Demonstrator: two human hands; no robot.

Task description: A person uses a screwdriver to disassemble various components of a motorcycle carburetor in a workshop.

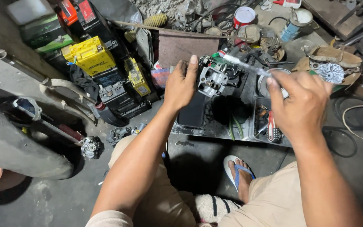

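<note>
The person's left hand (181, 86) grips a small metal carburettor (212, 77), fingers wrapped behind it so that its far side is hidden; only the silvery cast face with its round ports shows. The right hand (301, 103) is closed round the handle end of a thin tool (246, 66), whose shaft is blurred; whether its tip touches the carburettor cannot be told. Both are held above a dark, greasy metal tray (215, 130) on the concrete floor (55, 197).

The tray's right part holds a shallow tin with red-handled tools (272, 128), half covered by the right wrist. Beyond the tray lies a tangle of engine parts, too crowded to sort out, with a red-and-white can (243, 17) and a finned metal disc (331, 72) among them.

To the left, yellow and black batteries (91, 54) stand packed together, close to the left hand. A dark, curved panel (9, 138) is cut off at the left edge. The only open floor lies near the person's knees, by a foot in a blue-strapped sandal (238, 170).
</note>
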